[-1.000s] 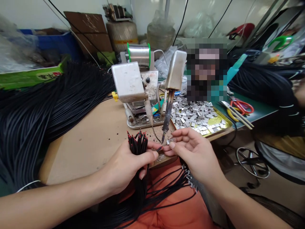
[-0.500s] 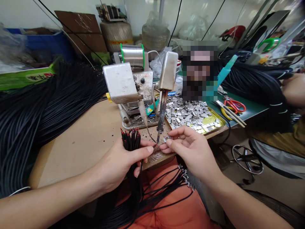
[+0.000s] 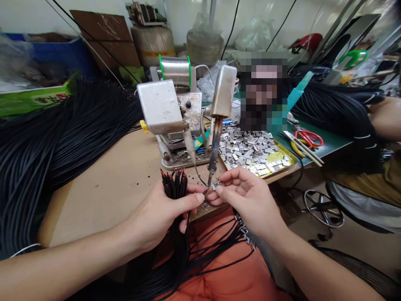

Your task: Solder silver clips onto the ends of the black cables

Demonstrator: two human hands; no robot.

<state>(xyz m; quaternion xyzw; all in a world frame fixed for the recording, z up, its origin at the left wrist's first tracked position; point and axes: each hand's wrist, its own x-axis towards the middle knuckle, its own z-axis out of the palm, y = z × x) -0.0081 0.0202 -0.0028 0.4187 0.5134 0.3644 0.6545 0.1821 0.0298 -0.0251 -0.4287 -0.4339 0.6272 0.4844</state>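
Observation:
My left hand (image 3: 171,205) is closed round a bundle of black cables (image 3: 174,184) with red wire ends pointing up. Between its thumb and finger one cable's end sticks out to the right, under the tip of the soldering iron (image 3: 214,146). In the fingertips of my right hand (image 3: 247,194) is a small metal connector (image 3: 216,185), pinched and held against or very near that cable end. The iron points down from a soldering machine (image 3: 161,108) with a solder spool (image 3: 175,71). Cables with connectors (image 3: 246,234) on their ends lie across my lap.
A yellow tray (image 3: 283,152) full of metal connectors stands behind my right hand. Red-handled pliers (image 3: 308,138) and tweezers (image 3: 305,150) lie to its right. Black cables (image 3: 94,121) are heaped at the left. Another person's arm (image 3: 387,119) shows at the far right, near a stool (image 3: 324,207).
My right hand has brought the metal connector left and slightly down, to the cable end beneath the iron tip. My left hand keeps its hold on the cables with little movement.

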